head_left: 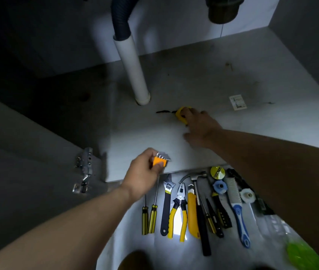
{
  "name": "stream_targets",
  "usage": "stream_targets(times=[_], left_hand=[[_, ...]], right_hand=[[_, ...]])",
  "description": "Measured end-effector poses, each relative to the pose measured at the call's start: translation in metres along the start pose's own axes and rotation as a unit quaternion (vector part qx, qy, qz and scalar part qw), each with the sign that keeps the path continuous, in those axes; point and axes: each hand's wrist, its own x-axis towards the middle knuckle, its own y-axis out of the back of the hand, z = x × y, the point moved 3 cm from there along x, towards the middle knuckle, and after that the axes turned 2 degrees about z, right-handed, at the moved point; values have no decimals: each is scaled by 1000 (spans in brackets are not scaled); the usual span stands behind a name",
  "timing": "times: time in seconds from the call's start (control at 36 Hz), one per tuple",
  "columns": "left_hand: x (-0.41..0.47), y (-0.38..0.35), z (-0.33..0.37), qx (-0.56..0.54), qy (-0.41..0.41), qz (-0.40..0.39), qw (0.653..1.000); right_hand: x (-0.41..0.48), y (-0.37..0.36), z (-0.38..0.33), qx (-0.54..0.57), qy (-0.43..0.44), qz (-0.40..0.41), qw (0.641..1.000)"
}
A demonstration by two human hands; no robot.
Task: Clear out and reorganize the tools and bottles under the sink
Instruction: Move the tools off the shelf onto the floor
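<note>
1. The right hand covers most of a yellow object.
2. A green thing at the lower right is blurred and cut off.
3. The print on the sticker is too small to read.

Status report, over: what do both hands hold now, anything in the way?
Left hand grips orange hex key set. Right hand touches yellow tape measure, grip unclear. White drain pipe nearby, not blocking.

Left arm extends forward; the left hand sits at the front edge of the cabinet floor, thumb and fingers pinching an orange hex key set. Right arm reaches further in, palm down. The right hand has fingers bent over a yellow tape measure, thumb spread aside; grip closure is indeterminate.
</note>
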Motion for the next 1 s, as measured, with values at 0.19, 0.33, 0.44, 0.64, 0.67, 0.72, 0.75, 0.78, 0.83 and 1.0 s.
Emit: stream_targets(times=[0.19, 0.33, 0.44, 0.64, 0.67, 0.72, 0.75, 0.78, 0.83, 1.0], left_hand=[[-47, -2, -34, -147, 99, 46, 983], [-68, -6, -58, -203, 166, 59, 963], [-80, -5, -76, -236, 217, 85, 943], [-86, -16, -121, -242, 356, 156, 889], [-85, -18, -126, -245, 368, 158, 883], [-81, -21, -133, -247, 379, 165, 876], [-77, -21, -136, -243, 380, 170, 876], [-73, -22, -138, -240, 380, 174, 876], [-64, -21, -138, -252, 367, 188, 875], [-43, -10, -138, -254, 290, 173, 906]], right_hand=[[-20, -19, -4, -25, 21, 19, 999], [-33, -38, -6, 35, 29, 68, 997], [-66, -59, -27, 84, 57, 69, 992], [-143, -115, -69, 116, 153, -104, 976], [-149, -125, -69, 105, 146, -130, 975], [-158, -145, -67, 117, 113, -160, 974], [-160, -153, -65, 132, 92, -170, 972], [-161, -161, -64, 145, 73, -179, 970], [-159, -173, -64, 159, 47, -189, 968], [-146, -188, -65, 202, 6, -151, 968]])
